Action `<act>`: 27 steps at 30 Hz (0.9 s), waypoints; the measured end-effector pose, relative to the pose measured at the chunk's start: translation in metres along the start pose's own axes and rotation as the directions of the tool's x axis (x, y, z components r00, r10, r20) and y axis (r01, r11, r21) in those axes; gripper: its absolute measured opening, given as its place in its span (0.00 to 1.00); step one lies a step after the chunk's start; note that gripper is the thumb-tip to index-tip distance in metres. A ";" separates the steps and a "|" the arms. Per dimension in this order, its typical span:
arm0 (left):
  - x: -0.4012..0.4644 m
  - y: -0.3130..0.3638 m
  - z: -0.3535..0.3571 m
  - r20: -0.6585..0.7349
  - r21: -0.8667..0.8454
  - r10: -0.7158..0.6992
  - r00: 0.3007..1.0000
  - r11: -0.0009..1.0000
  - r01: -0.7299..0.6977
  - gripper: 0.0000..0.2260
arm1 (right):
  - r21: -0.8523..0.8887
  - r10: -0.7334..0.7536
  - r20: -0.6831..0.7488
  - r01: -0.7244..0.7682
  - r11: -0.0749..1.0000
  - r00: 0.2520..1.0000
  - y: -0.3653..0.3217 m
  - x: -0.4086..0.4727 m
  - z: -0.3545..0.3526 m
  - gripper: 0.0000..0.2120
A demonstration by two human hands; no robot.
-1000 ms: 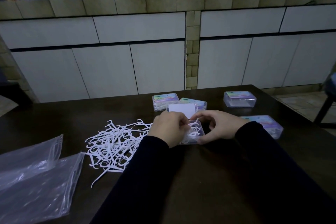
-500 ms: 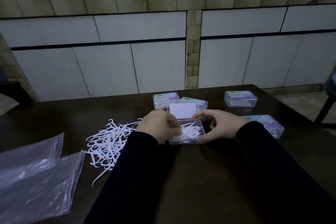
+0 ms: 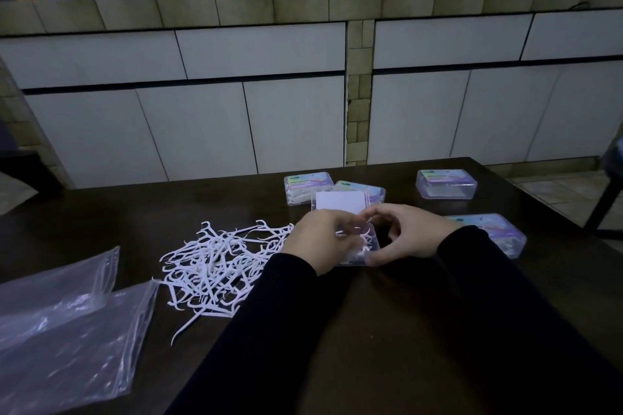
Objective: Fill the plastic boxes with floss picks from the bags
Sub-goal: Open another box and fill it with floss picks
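Where left hand [image 3: 320,237] covers open box [image 3: 365,246], contents blurred, fingers' grip unclear.

Both hands — left hand [image 3: 322,236], right hand [image 3: 409,236] — on an open plastic box [image 3: 365,251] beside loose floss picks [image 3: 215,266].

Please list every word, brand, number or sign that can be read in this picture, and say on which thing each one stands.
No text can be read.
Closed boxes' colourful lid labels: print is there, but too small and blurred.
White card in the open box's lid: blank on the side that shows.
Bags: no print seen.
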State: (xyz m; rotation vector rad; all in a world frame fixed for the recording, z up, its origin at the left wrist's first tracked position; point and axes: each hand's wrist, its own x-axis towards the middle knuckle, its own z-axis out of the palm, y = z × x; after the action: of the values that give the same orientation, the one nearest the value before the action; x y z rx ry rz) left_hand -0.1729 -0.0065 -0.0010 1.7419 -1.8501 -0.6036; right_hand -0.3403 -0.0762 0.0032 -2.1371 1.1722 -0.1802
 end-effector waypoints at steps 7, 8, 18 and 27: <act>0.001 0.000 -0.002 -0.144 0.047 0.059 0.988 0.997 -0.053 0.07 | 0.000 0.016 0.000 -0.016 1.000 1.000 -0.001 0.000 0.000 0.30; 0.002 -0.002 -0.003 -0.139 0.106 0.067 0.988 0.993 -0.052 0.07 | 0.000 0.017 0.001 -0.017 1.000 1.000 0.000 0.001 0.000 0.30; -0.003 -0.011 -0.023 -0.088 0.247 -0.021 0.996 0.968 0.042 0.08 | 0.001 0.026 0.003 -0.026 1.000 1.000 0.002 0.003 0.001 0.29; -0.004 -0.008 -0.019 -0.093 0.280 -0.005 0.996 0.959 0.031 0.10 | -0.024 0.024 0.003 -0.024 0.999 1.000 0.000 0.003 0.001 0.29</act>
State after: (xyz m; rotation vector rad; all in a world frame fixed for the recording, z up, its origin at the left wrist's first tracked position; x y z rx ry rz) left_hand -0.1540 -0.0024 0.0080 1.9326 -1.9316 -0.2690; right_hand -0.3384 -0.0783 0.0017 -2.1425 1.2028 -0.1520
